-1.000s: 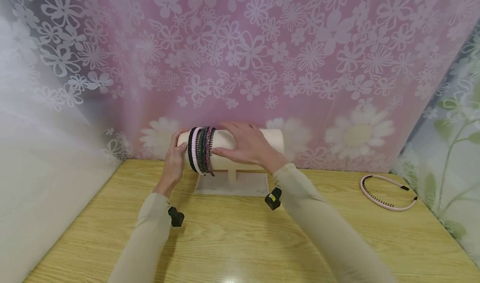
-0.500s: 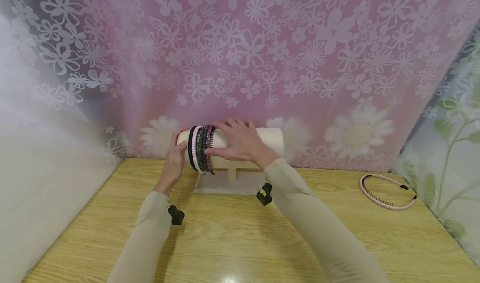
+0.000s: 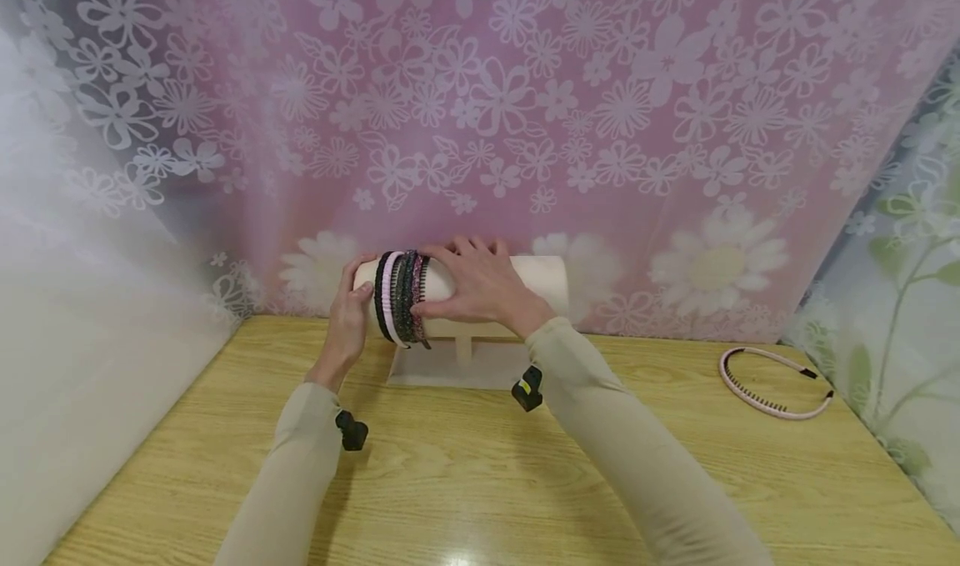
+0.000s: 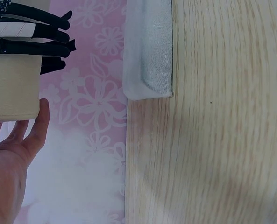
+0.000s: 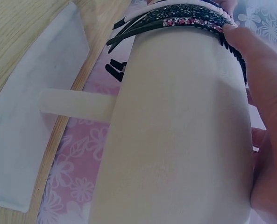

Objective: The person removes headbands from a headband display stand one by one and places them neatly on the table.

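In the head view, a cream padded roll (image 3: 542, 283) stands on a post above a pale base (image 3: 442, 370), forming a headband display stand. Several headbands sit side by side near its left end: a black one (image 3: 381, 303), a light pink one (image 3: 388, 299), dark sparkly ones (image 3: 405, 299) and a pink glitter headband (image 5: 189, 21) rightmost. My left hand (image 3: 348, 320) grips the roll's left end, thumb in front; the left wrist view shows its fingertips against that end. Across the roll lies my right hand (image 3: 483, 291), its thumb and index finger at the pink glitter headband. Its other fingertips are partly hidden.
A separate pink headband (image 3: 776, 416) with comb teeth lies at the right on the wooden table (image 3: 450, 483). A pink floral curtain (image 3: 480, 132) hangs right behind the stand, with pale sheets at both sides. Black wrist cameras (image 3: 528, 388) hang under the sleeves.
My right hand has shifted left along the roll, bringing its thumb and index finger to the rightmost headband; over the last half second it barely moves. My left hand stays in place.
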`<action>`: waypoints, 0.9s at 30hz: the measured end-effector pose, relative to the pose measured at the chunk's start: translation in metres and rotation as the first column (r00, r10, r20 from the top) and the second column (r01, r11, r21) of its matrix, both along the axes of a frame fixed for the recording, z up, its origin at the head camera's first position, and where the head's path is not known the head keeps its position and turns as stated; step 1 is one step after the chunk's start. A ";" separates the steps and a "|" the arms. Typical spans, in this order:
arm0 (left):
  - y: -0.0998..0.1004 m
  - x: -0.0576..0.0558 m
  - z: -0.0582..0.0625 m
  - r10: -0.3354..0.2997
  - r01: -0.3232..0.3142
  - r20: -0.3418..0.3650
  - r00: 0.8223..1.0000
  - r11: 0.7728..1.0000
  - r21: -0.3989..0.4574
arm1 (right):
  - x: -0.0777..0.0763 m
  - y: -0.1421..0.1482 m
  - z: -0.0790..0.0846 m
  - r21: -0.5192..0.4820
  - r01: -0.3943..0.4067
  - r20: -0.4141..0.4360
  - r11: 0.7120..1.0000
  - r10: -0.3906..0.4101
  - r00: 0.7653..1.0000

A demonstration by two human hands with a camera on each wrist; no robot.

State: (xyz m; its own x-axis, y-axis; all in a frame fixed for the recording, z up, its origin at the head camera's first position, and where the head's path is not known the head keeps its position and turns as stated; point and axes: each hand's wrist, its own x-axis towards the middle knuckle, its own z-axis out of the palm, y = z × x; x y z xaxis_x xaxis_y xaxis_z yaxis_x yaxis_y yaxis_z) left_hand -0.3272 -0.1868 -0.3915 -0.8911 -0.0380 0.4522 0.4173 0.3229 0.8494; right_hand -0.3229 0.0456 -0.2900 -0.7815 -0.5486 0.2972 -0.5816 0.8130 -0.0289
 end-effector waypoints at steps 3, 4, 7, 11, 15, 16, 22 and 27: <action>0.001 0.004 0.005 -0.002 0.002 0.021 1.000 1.000 0.007 | 0.001 0.001 0.000 -0.007 -0.014 -0.004 1.000 0.014 1.000; 0.003 0.008 0.009 -0.006 0.006 0.026 1.000 1.000 0.006 | 0.002 0.002 -0.001 -0.011 -0.020 -0.005 1.000 0.020 1.000; 0.007 0.020 0.021 -0.021 0.020 0.049 0.999 1.000 0.011 | 0.003 0.003 -0.001 -0.015 -0.033 -0.006 0.999 0.033 0.999; 0.009 0.029 0.030 -0.034 0.033 0.059 0.998 0.999 0.017 | 0.004 0.005 -0.001 -0.016 -0.042 -0.004 0.999 0.042 0.999; 0.010 0.029 0.030 -0.033 0.031 0.066 0.997 0.999 0.023 | 0.004 0.007 -0.002 -0.009 -0.057 -0.011 0.998 0.056 0.998; 0.010 0.028 0.030 -0.033 0.031 0.065 0.997 0.999 0.025 | 0.004 0.008 -0.002 -0.009 -0.062 -0.013 0.998 0.062 0.998; 0.010 0.028 0.029 -0.028 0.027 0.060 0.998 0.999 0.018 | 0.003 0.010 -0.002 -0.009 -0.079 -0.023 0.997 0.079 0.997; 0.009 0.028 0.029 -0.029 0.029 0.061 0.998 1.000 0.011 | 0.002 0.011 -0.002 0.010 -0.078 -0.019 0.997 0.078 0.997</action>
